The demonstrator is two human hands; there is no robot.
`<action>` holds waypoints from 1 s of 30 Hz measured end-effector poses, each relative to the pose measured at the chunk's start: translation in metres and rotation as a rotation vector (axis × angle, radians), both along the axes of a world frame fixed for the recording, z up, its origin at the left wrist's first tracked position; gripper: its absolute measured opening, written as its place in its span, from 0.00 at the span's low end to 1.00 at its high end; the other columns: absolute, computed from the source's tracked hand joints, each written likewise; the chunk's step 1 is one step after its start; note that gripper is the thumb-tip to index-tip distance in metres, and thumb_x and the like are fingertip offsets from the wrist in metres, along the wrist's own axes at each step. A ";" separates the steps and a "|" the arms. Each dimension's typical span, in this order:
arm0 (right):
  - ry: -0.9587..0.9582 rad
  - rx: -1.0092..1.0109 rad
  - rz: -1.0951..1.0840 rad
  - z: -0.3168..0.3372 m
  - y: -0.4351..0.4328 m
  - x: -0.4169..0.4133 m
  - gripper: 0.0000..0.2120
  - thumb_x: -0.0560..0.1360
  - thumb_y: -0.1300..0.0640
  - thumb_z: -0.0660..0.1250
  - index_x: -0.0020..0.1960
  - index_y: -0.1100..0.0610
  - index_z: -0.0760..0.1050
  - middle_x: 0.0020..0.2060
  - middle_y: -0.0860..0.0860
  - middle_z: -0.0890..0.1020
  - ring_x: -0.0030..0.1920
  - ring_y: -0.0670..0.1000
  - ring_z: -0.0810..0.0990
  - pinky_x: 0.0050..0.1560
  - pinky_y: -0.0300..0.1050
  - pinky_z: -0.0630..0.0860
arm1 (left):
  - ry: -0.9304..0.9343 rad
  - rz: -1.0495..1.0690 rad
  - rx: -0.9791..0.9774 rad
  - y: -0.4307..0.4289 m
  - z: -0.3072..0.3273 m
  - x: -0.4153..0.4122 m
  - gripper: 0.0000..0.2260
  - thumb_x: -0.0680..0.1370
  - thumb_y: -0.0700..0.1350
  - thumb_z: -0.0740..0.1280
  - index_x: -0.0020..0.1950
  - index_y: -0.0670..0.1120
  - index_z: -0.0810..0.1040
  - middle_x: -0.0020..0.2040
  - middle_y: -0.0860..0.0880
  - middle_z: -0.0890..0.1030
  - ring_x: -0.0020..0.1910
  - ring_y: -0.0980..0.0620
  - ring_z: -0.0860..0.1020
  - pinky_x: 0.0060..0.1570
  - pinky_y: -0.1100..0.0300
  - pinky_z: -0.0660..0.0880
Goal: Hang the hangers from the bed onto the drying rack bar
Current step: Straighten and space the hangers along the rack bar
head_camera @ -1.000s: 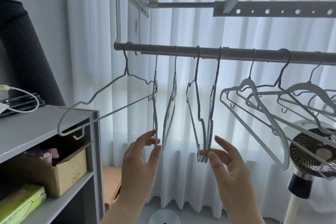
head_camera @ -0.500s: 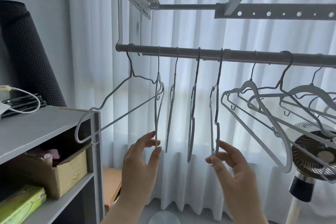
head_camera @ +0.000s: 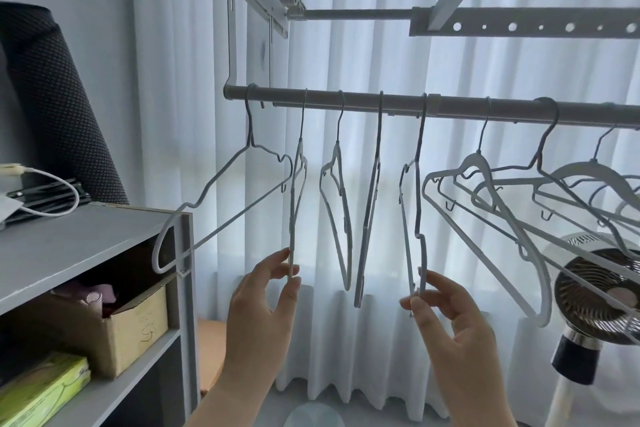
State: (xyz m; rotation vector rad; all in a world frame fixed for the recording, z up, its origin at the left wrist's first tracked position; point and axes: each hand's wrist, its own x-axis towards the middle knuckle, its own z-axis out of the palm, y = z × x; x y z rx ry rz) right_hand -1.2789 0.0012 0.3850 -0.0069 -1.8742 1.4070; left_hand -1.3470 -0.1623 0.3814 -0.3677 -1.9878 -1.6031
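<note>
Head view, looking up at the drying rack bar [head_camera: 450, 107], a grey horizontal tube before a white curtain [head_camera: 381, 62]. Five thin wire hangers hang by their hooks from the bar's left part. The first hanger [head_camera: 221, 180] faces the camera at a slant, and its lower corner overlaps the front corner of the grey shelf unit [head_camera: 86, 243]. The other four hang edge-on, apart from one another.

The left hand [head_camera: 263, 308] reaches up. Its grip, thumb and forefinger, closes on the bottom end of the second hanger [head_camera: 294, 211]. The right hand [head_camera: 450, 322] reaches up likewise, its grip pinching the bottom end of the fifth hanger [head_camera: 419, 218]. Between the two hands, the third hanger [head_camera: 337, 204] and fourth hanger [head_camera: 372, 204] hang free.

Further right on the same bar, several thicker white hangers [head_camera: 485, 191] hang crowded and overlapping. A round fan [head_camera: 602, 288] stands below them. The shelf unit holds a cardboard box [head_camera: 138, 326] and a green packet [head_camera: 41, 388]. A white cable [head_camera: 62, 191] lies on top of it, near a black roll [head_camera: 59, 107].
</note>
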 end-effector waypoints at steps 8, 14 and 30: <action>0.123 -0.050 -0.169 0.004 -0.008 0.003 0.14 0.59 0.39 0.59 0.44 0.30 0.70 0.42 0.28 0.78 0.48 0.29 0.72 0.52 0.19 0.62 | 0.340 0.227 -0.131 -0.014 0.002 0.007 0.17 0.76 0.58 0.60 0.55 0.48 0.77 0.50 0.55 0.73 0.51 0.58 0.72 0.56 0.56 0.67; 0.263 0.058 -0.298 0.014 -0.028 0.008 0.18 0.62 0.42 0.56 0.45 0.19 0.63 0.48 0.17 0.68 0.52 0.34 0.66 0.50 0.11 0.54 | 0.413 0.508 -0.169 -0.044 0.006 -0.011 0.18 0.74 0.51 0.61 0.60 0.45 0.70 0.57 0.37 0.76 0.58 0.44 0.70 0.61 0.54 0.64; 0.235 0.248 -0.277 -0.001 -0.044 -0.004 0.17 0.63 0.41 0.56 0.48 0.22 0.66 0.51 0.32 0.71 0.58 0.29 0.64 0.60 0.20 0.56 | -0.044 0.125 0.003 -0.050 0.021 -0.014 0.15 0.76 0.38 0.63 0.64 0.42 0.72 0.46 0.48 0.81 0.55 0.46 0.78 0.63 0.48 0.70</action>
